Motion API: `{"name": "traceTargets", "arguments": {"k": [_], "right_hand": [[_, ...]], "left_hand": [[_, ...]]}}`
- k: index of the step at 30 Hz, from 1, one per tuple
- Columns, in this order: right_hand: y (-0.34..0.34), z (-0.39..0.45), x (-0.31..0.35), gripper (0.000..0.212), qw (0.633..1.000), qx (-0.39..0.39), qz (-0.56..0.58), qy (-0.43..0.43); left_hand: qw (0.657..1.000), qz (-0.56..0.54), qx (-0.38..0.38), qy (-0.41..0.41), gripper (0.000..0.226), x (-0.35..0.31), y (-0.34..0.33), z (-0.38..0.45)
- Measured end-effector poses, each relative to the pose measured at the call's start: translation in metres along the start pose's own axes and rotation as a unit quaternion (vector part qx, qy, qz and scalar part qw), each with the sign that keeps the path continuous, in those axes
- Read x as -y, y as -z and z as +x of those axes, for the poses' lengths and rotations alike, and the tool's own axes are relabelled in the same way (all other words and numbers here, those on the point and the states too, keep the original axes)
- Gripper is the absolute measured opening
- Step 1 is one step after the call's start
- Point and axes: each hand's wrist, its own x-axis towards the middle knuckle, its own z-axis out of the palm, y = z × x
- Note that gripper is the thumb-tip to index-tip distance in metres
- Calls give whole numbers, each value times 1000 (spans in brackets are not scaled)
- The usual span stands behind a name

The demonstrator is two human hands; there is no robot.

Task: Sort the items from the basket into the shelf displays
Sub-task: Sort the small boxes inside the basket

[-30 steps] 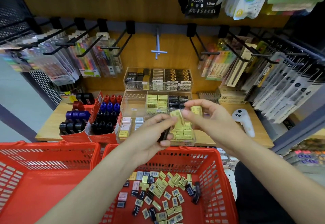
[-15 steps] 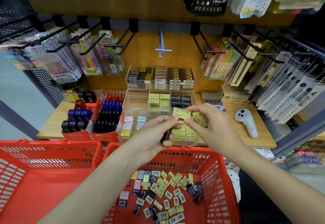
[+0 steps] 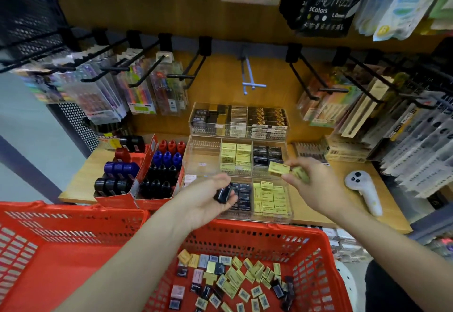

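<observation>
A stationery shop wall of wood panel, black hooks hung with pen packs, and below it a wooden shelf (image 3: 318, 216) carrying the displays.

At far left, below and left of the left fingers, stands an empty red basket (image 3: 61, 250). On the shelf, left of those fingers, are red boxes (image 3: 137, 184) of black, blue and red items. The left hand (image 3: 208, 201) is palm up with its fingers curled round small black packs (image 3: 223, 194), held just above the near edge of the clear tray (image 3: 289, 216). Directly beyond these fingers lies the tray's black-pack compartment, and to their right the yellow-pack compartment (image 3: 269, 199). Below both wrists, a second red basket (image 3: 326, 257) holds a loose scatter of yellow, black and pink packs (image 3: 235, 279).

The right hand (image 3: 308, 186) is raised over the tray's right side, thumb and fingertips pinching a yellow pack (image 3: 279, 168), with a second yellow pack (image 3: 300, 173) tucked in the curled fingers behind it. Beyond these fingers sit the middle and back clear tiers (image 3: 235, 154), stocked with yellow and black packs. Right of the right hand, apart from it, a white controller (image 3: 365, 189) lies on the shelf.
</observation>
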Motion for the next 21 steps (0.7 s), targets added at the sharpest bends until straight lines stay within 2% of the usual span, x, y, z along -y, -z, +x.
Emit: {"name": "traceTargets", "arguments": {"k": [4,10,15,21], "right_hand": [[-29,50,37,34,995,14,-92,47],[-69,96,52,38,977,76,-199,-14],[-78,113,55,34,971,79,-222,-43],[-84,112,64,28,927,84,-365,-11]], "left_hand": [[999,-15,3,-51,20,-15,18,5],[997,-26,-27,-69,41,-22,37,14],[997,-32,-22,-61,34,-19,30,21],[997,-41,-15,-57,37,-11,22,22]]}}
